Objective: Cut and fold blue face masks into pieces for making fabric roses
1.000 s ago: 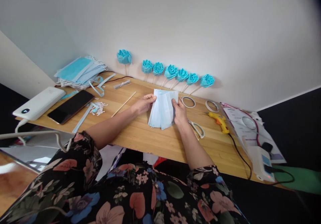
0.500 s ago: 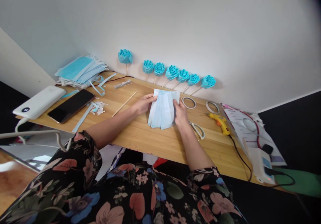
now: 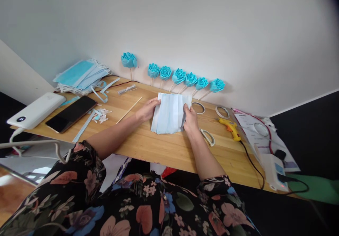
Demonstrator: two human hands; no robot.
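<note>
Several pale blue face mask sheets (image 3: 170, 113) are held up between my hands over the middle of the wooden table. My left hand (image 3: 148, 109) pinches their upper left edge, thumb on the near side. On the opposite edge, my right hand (image 3: 190, 118) is closed with its thumb pressed on the front. The sheets overlap unevenly, with stepped lower edges. Just right of my right hand lie the scissors (image 3: 208, 137), their blades partly hidden. A thin wooden stick (image 3: 129, 110) rests on the table by my left forearm.
Blue fabric roses (image 3: 179, 76) on sticks lean along the wall. At left are a stack of masks (image 3: 79, 74), a phone (image 3: 71, 114), a white power bank (image 3: 36, 109) and mask scraps (image 3: 101, 115). Tape rolls (image 3: 198, 107), a yellow glue gun (image 3: 230, 127) and a power strip (image 3: 274, 174) sit at right.
The sheets have spread wider between my hands, and my left hand has moved slightly left with their edge. My right hand keeps its grip. The view has shifted a little.
</note>
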